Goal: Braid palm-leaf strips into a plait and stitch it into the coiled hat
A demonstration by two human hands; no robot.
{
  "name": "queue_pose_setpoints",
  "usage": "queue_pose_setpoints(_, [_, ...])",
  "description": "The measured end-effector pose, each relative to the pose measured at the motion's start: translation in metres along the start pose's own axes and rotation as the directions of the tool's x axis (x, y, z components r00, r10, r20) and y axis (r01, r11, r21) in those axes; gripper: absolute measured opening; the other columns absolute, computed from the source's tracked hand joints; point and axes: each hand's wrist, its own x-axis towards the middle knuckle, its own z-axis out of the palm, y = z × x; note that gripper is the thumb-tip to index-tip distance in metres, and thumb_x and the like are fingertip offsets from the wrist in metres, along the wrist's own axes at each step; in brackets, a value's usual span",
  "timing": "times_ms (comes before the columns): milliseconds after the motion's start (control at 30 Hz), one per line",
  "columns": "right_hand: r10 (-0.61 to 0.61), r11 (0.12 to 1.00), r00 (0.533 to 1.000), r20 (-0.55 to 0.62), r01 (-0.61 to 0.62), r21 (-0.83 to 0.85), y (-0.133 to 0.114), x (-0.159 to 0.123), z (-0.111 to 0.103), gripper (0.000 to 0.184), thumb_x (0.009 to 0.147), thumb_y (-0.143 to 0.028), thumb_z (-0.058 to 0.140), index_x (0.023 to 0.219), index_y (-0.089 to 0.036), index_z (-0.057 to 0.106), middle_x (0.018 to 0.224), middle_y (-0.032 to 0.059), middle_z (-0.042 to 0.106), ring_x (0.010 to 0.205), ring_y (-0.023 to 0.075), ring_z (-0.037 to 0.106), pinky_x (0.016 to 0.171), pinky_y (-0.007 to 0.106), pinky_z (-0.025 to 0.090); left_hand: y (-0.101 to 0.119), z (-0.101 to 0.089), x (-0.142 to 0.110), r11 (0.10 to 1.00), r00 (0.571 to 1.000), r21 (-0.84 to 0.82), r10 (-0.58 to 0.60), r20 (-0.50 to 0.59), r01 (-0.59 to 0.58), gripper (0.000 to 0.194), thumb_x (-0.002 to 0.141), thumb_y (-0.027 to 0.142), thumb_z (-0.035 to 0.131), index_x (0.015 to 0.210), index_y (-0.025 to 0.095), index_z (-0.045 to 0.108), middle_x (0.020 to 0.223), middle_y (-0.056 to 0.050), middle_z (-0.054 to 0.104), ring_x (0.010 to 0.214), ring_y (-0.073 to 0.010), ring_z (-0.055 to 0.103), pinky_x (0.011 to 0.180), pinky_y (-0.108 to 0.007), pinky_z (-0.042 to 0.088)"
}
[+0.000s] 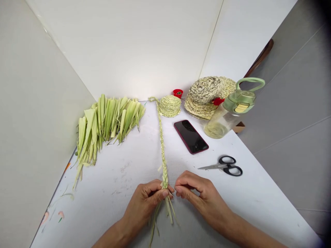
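A long, narrow braid of pale green husk strips [162, 148] runs down the table toward me. My left hand [150, 198] is closed around its near end, thumb on top. Loose strips [168, 210] fan out below that thumb. Just to the right, my right hand [198, 191] is closed in a pinch beside the braid, slightly apart from it. Whatever lies between its fingertips, if anything, is too small to make out. At the far end the braid leads up beside a round coil of braided husk [170, 105].
A heap of green husks [111, 120] lies at the back left. On the right are a phone [191, 136], scissors [222, 166], a water bottle [224, 113] and woven husk pieces [207, 93]. A small red cup [178, 93] stands by the wall. The table edge slants along the right.
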Motion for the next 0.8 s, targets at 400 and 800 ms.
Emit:
queue_pose_setpoints(400, [-0.211, 0.969, 0.974, 0.086, 0.22, -0.111, 0.0031, -0.0038, 0.002, 0.021, 0.1, -0.02, 0.05, 0.092, -0.024, 0.068, 0.094, 0.0038, 0.067, 0.084, 0.0145, 0.065, 0.075, 0.022, 0.053, -0.0063, 0.0029, -0.0009, 0.99, 1.0, -0.136, -0.025, 0.013, 0.026, 0.038, 0.082, 0.05, 0.069, 0.071, 0.014, 0.072, 0.071, 0.0, 0.057, 0.069, -0.0138, 0.046, 0.067, -0.025, 0.034])
queue_pose_setpoints(800, [0.055, 0.986, 0.986, 0.155, -0.078, 0.145, -0.0007, -0.0014, 0.0018, 0.019, 0.094, -0.031, 0.06, 0.077, -0.023, 0.062, 0.097, 0.002, 0.062, 0.089, 0.0167, 0.06, 0.08, 0.026, 0.047, -0.0043, 0.0005, 0.0003, 0.988, 1.0, -0.156, -0.017, 0.014, 0.019, 0.042, 0.079, 0.054, 0.071, 0.07, 0.013, 0.072, 0.066, 0.001, 0.052, 0.064, -0.012, 0.04, 0.063, -0.025, 0.029])
